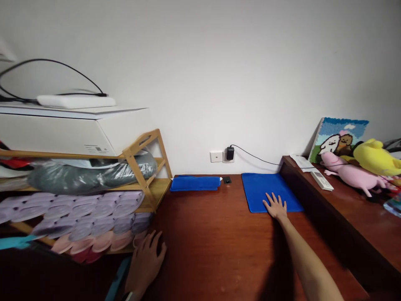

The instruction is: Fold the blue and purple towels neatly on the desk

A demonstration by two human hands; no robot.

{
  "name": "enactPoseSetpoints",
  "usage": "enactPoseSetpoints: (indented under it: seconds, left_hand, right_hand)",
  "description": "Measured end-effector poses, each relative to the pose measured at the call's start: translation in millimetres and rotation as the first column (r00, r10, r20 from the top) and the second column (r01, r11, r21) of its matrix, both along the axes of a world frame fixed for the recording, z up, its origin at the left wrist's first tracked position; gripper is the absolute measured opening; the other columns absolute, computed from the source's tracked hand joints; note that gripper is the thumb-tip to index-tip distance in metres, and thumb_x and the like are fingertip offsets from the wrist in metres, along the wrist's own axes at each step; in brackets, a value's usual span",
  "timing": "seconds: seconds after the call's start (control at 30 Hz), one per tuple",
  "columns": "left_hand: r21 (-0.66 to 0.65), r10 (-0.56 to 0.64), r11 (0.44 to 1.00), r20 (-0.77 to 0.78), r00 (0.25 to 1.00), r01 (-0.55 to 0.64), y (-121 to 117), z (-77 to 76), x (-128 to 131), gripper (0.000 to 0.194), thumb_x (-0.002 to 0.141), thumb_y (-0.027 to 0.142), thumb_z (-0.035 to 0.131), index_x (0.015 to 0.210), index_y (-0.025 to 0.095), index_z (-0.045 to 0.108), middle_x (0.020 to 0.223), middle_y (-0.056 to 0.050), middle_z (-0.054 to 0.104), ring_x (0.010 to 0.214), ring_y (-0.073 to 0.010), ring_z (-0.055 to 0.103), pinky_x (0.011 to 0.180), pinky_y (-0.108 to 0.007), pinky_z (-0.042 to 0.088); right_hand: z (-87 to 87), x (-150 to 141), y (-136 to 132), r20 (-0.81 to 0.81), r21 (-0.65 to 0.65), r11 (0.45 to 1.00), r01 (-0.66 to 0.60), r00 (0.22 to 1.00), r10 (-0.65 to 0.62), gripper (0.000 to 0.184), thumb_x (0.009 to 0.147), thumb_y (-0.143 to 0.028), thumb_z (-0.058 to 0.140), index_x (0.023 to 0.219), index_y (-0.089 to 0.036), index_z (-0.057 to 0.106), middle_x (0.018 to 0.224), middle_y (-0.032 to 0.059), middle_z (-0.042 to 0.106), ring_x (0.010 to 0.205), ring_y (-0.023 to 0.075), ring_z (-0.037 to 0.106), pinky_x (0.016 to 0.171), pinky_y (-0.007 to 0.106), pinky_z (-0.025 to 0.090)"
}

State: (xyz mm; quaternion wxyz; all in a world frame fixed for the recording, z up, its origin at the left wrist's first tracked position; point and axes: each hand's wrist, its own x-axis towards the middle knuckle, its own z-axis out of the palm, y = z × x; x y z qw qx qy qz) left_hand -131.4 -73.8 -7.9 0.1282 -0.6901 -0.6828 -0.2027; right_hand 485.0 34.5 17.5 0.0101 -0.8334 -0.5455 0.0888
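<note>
My right hand [276, 207] lies with spread fingers on a flat blue cloth [261, 188], near its front edge. The cloth rests at the back right of the reddish-brown wooden tabletop [203, 242], beside a raised dark ledge. At the back left, against the wall, lies a folded blue cloth [196, 183] with small white tags at its ends. Down at the left edge of the tabletop is my left hand [146, 261], fingers apart and nothing visible in it. The slipper rack is close beside that hand.
A wooden rack [147, 167] on the left holds lilac and pink slippers [84, 215], a wrapped grey bundle [78, 175] and a white box [56, 131]. A black plug [230, 153] trails its cable rightward. Plush toys [354, 173] and a remote [321, 180] lie on the right ledge.
</note>
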Motion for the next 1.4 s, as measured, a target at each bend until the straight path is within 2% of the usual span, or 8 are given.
enactPoseSetpoints:
  seconds: [0.67,0.83,0.9,0.97,1.07,1.2,1.3,1.4]
  left_hand:
    - [-0.002,0.027,1.000,-0.008,1.000,-0.027,-5,1.2,6,0.051,0.098,0.037,0.047,0.136,0.017,0.073,0.146,-0.017,0.071,0.137,-0.0352,0.064,0.113,-0.051,0.052]
    - [0.010,0.033,0.999,-0.012,0.999,-0.033,-11,3.9,11,0.048,0.099,0.032,0.048,0.136,0.016,0.073,0.145,-0.018,0.071,0.134,-0.0353,0.066,0.113,-0.053,0.053]
    - [0.021,0.035,0.999,-0.010,0.999,-0.035,-13,4.7,12,0.046,0.099,0.030,0.049,0.136,0.016,0.073,0.145,-0.017,0.072,0.134,-0.0346,0.066,0.113,-0.053,0.053]
    - [0.031,0.032,0.999,0.001,0.999,-0.032,-15,5.3,14,0.045,0.099,0.028,0.050,0.135,0.017,0.074,0.145,-0.017,0.072,0.135,-0.0344,0.066,0.114,-0.053,0.052]
    - [0.033,0.026,0.999,0.023,0.999,-0.027,-18,6.1,15,0.044,0.098,0.027,0.051,0.134,0.016,0.075,0.145,-0.017,0.072,0.137,-0.0355,0.064,0.115,-0.054,0.052]
    - [0.022,0.032,0.999,0.054,0.998,-0.033,-22,7.6,18,0.045,0.098,0.026,0.051,0.136,0.017,0.074,0.147,-0.016,0.071,0.138,-0.0353,0.063,0.117,-0.055,0.050]
    - [0.017,0.038,0.999,0.076,0.996,-0.040,-24,7.6,18,0.046,0.097,0.026,0.052,0.136,0.019,0.074,0.147,-0.015,0.071,0.138,-0.0351,0.063,0.118,-0.055,0.048]
    - [0.021,0.030,0.999,0.085,0.996,-0.032,-25,6.1,18,0.046,0.097,0.025,0.052,0.137,0.017,0.074,0.147,-0.017,0.070,0.138,-0.0356,0.063,0.118,-0.055,0.047]
  right_hand:
    - [-9.6,9,7,0.004,-0.008,1.000,-0.018,1.000,0.018,0.073,0.106,-0.071,0.021,0.174,-0.045,0.018,0.185,-0.0026,0.012,0.170,0.0331,0.011,0.134,0.062,0.011]
    - [-11.2,-3,1,0.096,0.099,0.995,-0.027,0.995,0.017,0.067,0.108,-0.058,0.027,0.171,-0.038,0.035,0.182,0.0065,0.026,0.167,0.0402,0.019,0.128,0.074,0.013]
    - [-6.1,-22,-2,0.196,0.237,0.966,-0.101,0.979,0.054,0.061,0.107,-0.043,0.032,0.164,-0.030,0.050,0.178,0.0103,0.037,0.166,0.0390,0.024,0.129,0.073,0.013]
    - [3.9,-53,-3,0.244,0.366,0.901,-0.232,0.959,0.148,0.056,0.105,-0.031,0.035,0.152,-0.021,0.064,0.171,0.0142,0.048,0.161,0.0366,0.035,0.130,0.064,0.022]
    - [24.6,-116,4,0.070,0.439,0.829,-0.346,0.933,0.353,0.047,0.104,-0.031,0.039,0.129,-0.018,0.076,0.148,0.0191,0.067,0.139,0.0340,0.060,0.118,0.049,0.044]
    - [45.5,-204,39,-0.354,0.459,0.855,-0.240,0.834,0.424,0.039,0.100,-0.036,0.047,0.117,-0.020,0.079,0.127,0.0163,0.078,0.122,0.0298,0.072,0.107,0.039,0.053]
    - [49.0,-248,74,-0.451,0.435,0.887,-0.152,0.816,0.361,0.037,0.094,-0.037,0.056,0.117,-0.018,0.078,0.120,0.0152,0.081,0.116,0.0287,0.076,0.101,0.036,0.056]
    - [45.8,-271,100,-0.520,0.400,0.916,-0.029,0.816,0.253,0.034,0.086,-0.038,0.067,0.111,-0.017,0.077,0.108,0.0153,0.083,0.104,0.0310,0.079,0.092,0.038,0.059]
